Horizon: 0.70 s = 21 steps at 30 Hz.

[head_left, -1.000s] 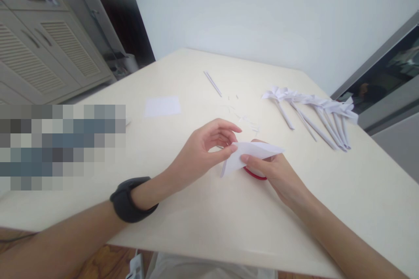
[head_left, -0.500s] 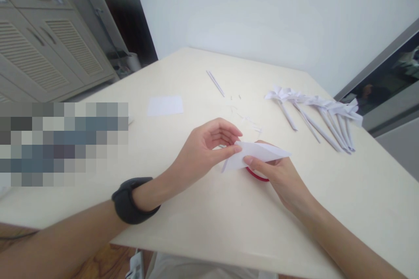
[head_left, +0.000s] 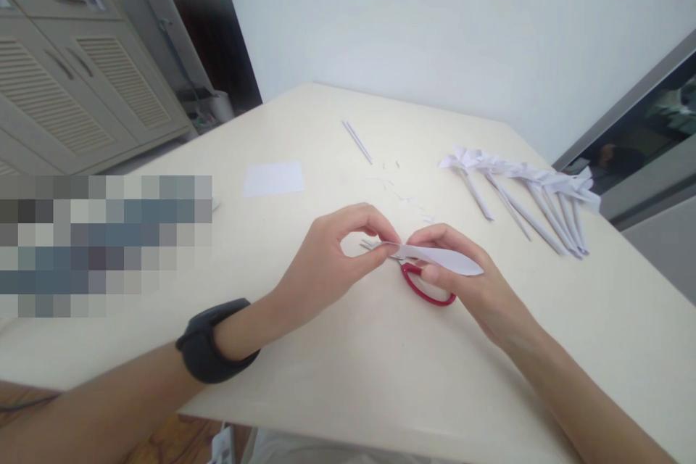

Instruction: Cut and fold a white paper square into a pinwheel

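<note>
A curved piece of white paper [head_left: 443,259] is held between my two hands above the table. My left hand [head_left: 348,243] pinches its left end between thumb and fingertips. My right hand [head_left: 462,261] has its fingers behind the paper and its thumb in front, near the lower edge. Beneath the hands lie red-handled scissors [head_left: 429,295], their metal blades pointing left and partly covered by my left fingers and the paper.
Paper flowers with rolled stems [head_left: 522,174] lie at the right. Two thin paper rolls [head_left: 357,142] and small paper scraps [head_left: 402,196] lie farther back. A flat white paper sheet [head_left: 273,179] is at left on the table [head_left: 326,377]. A pixelated patch hides the far left.
The paper has turned from showing its broad face to a narrower, curved side. My right thumb has shifted lower, and more of the scissors shows.
</note>
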Each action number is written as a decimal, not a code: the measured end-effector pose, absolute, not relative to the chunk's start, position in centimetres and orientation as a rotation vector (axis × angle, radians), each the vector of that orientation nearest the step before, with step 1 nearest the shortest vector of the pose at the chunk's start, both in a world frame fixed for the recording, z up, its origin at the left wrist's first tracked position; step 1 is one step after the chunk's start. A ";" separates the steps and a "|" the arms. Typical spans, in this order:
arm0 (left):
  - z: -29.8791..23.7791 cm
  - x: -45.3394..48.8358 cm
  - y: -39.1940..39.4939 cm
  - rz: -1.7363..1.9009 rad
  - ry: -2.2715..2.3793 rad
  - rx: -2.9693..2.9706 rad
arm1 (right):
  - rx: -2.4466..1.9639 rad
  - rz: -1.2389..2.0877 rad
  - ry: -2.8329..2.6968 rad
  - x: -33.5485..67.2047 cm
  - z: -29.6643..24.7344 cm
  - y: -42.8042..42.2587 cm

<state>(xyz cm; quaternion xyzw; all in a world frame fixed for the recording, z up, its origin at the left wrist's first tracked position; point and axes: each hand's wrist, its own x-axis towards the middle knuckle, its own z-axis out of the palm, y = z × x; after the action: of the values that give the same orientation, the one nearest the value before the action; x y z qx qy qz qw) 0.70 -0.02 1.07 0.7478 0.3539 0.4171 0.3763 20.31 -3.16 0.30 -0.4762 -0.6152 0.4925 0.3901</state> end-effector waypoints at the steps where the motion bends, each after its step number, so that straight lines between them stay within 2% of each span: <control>1: 1.2 0.6 0.0 1.108 0.900 1.982 | -1.150 1.233 -1.602 20.7 0.6 -3.0; 5: 1.2 0.6 0.0 1.177 0.841 2.163 | -0.935 1.376 -1.573 21.7 1.3 -2.6; 12: 0.4 1.0 -0.2 1.071 0.744 2.225 | -1.210 1.548 -1.278 20.5 0.3 -3.0; 17: 0.2 1.1 -0.3 1.041 0.722 2.199 | -1.163 1.726 -1.159 19.5 0.5 -3.5; 21: 0.1 1.1 -0.1 0.984 0.724 2.079 | -1.185 1.624 -1.182 19.4 0.4 -3.6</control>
<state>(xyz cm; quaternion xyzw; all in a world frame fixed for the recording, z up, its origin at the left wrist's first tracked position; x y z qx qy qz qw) 1.11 -0.11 0.11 0.8053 0.2805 0.3811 0.3572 19.37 -3.60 0.45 -0.4670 -0.4658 0.6401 0.3940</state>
